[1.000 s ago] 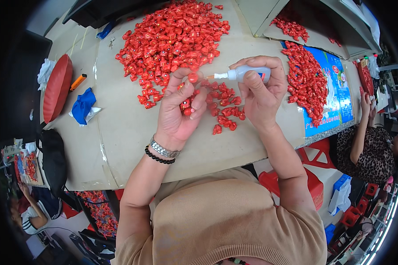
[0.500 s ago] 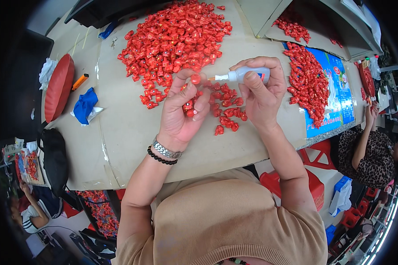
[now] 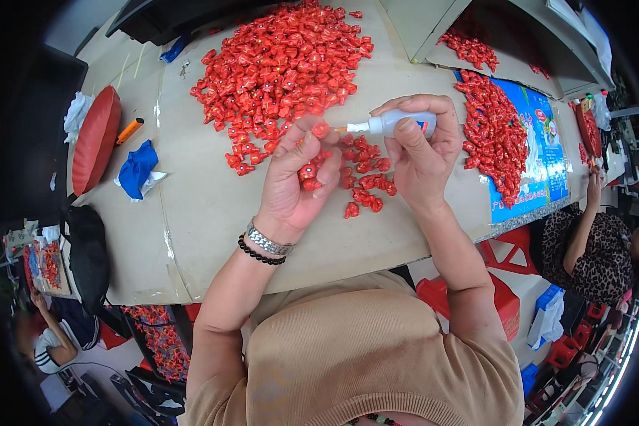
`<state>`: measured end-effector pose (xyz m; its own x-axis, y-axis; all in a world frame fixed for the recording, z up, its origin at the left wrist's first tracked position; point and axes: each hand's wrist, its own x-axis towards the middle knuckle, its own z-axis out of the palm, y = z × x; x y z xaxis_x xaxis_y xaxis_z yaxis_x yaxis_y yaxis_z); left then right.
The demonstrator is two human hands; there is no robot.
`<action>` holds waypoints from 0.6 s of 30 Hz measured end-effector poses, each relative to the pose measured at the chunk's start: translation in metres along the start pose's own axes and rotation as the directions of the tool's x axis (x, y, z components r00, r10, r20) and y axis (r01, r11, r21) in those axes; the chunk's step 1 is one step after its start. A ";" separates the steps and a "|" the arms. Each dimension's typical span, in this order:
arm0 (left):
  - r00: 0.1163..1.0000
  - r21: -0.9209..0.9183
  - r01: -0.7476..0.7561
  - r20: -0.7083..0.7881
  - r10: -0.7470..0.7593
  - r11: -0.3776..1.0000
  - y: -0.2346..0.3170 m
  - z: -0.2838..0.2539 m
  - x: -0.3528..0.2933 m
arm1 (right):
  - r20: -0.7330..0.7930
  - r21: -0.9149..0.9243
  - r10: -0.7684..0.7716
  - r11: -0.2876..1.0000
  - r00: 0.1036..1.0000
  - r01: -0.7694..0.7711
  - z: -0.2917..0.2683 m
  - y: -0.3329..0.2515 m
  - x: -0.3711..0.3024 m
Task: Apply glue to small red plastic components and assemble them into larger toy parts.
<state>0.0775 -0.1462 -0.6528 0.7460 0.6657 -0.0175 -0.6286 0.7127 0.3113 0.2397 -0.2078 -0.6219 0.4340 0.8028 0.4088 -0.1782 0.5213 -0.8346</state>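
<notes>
My left hand [image 3: 295,177] is closed around a few small red plastic pieces [image 3: 309,172]. One red piece [image 3: 321,130] is pinched between its thumb and forefinger. In my right hand [image 3: 426,149] lies a small translucent squeeze bottle [image 3: 402,123], held sideways. Its white neck and thin orange tip point left, right at the pinched red piece; whether they touch, I cannot tell. Under and beside my hands, several loose red pieces [image 3: 368,186] are scattered on the table. A large heap of the same red pieces [image 3: 277,64] rises just beyond.
At left are a red dish [image 3: 96,142], an orange marker [image 3: 129,131], a blue cloth [image 3: 138,169] and a black bag [image 3: 89,259]. Another red heap [image 3: 495,135] lies on a blue printed sheet [image 3: 547,156] at right, below a grey shelf [image 3: 433,28]. Other people sit at both sides.
Both hands have shifted very slightly. The pinched red piece sits a little lower and farther right, close to the bottle's tip. The bottle remains in my right hand.
</notes>
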 end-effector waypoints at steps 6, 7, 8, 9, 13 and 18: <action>0.999 0.064 -0.002 -0.044 0.005 0.998 -0.002 0.001 -0.001 | -0.011 0.007 -0.008 1.000 1.000 0.008 0.004 0.002 0.000; 0.999 0.073 -0.001 -0.050 0.005 0.997 -0.002 0.001 -0.001 | -0.008 -0.002 -0.015 1.000 1.000 0.015 0.003 0.003 0.001; 0.999 0.070 0.001 -0.050 0.002 0.998 -0.002 0.001 -0.001 | -0.005 -0.011 -0.022 1.000 1.000 0.022 0.003 0.003 0.001; 0.999 0.066 0.004 -0.049 -0.001 0.998 -0.002 0.002 -0.001 | -0.001 -0.021 -0.029 0.999 1.000 0.029 0.002 0.004 0.001; 0.999 0.085 0.009 -0.044 -0.005 0.996 -0.001 0.003 -0.001 | 0.008 -0.023 -0.037 0.999 0.999 0.037 0.002 0.005 0.001; 0.999 0.090 0.008 -0.046 -0.004 0.996 -0.001 0.004 -0.002 | 0.000 0.002 0.036 0.999 0.999 -0.036 0.001 0.001 -0.001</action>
<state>0.0778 -0.1493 -0.6495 0.7376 0.6724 -0.0622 -0.6002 0.6951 0.3957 0.2380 -0.2075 -0.6221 0.4274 0.8210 0.3786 -0.1958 0.4929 -0.8478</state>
